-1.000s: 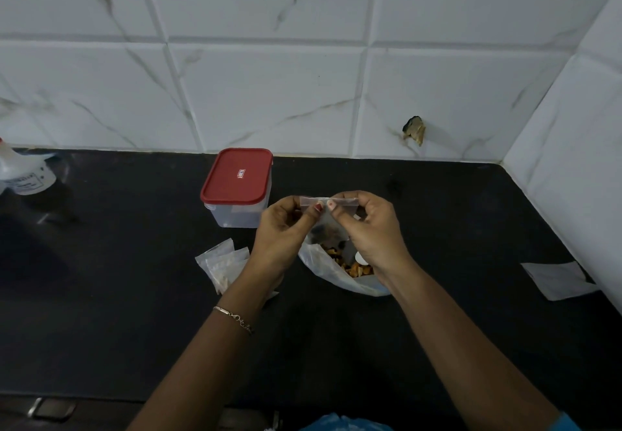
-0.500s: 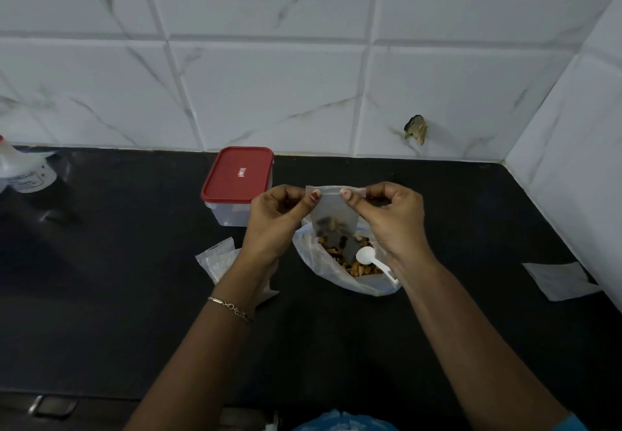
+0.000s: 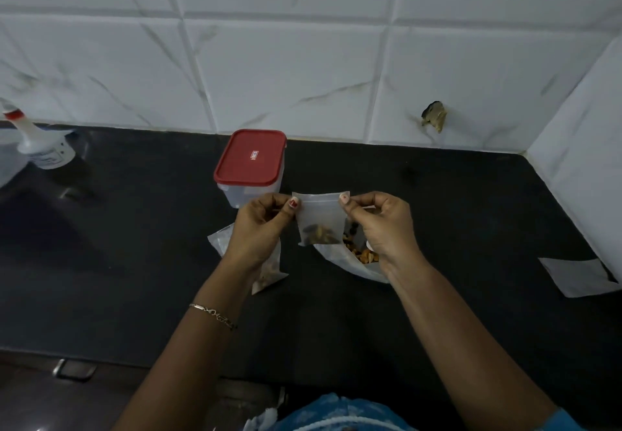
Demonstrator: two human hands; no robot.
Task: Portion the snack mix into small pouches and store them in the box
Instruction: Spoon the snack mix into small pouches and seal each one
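A small clear pouch (image 3: 320, 218) with a little snack mix at its bottom hangs upright above the black counter (image 3: 134, 262). My left hand (image 3: 261, 225) pinches its top left corner and my right hand (image 3: 380, 225) pinches its top right corner. Behind and under my right hand lies the open big bag of snack mix (image 3: 356, 259). A clear box with a red lid (image 3: 250, 164), shut, stands just behind my left hand. More small pouches (image 3: 269, 272) lie under my left wrist, one with mix in it.
A white spray bottle (image 3: 40, 148) stands at the far left by the tiled wall. A flat empty pouch (image 3: 575, 277) lies at the right near the side wall. A chipped hole (image 3: 434, 117) marks the back tiles. The counter's front edge runs below my forearms.
My hands have moved apart along the pouch's top edge and lifted it, so the pouch now hangs flat and fully visible. The view has shifted slightly.
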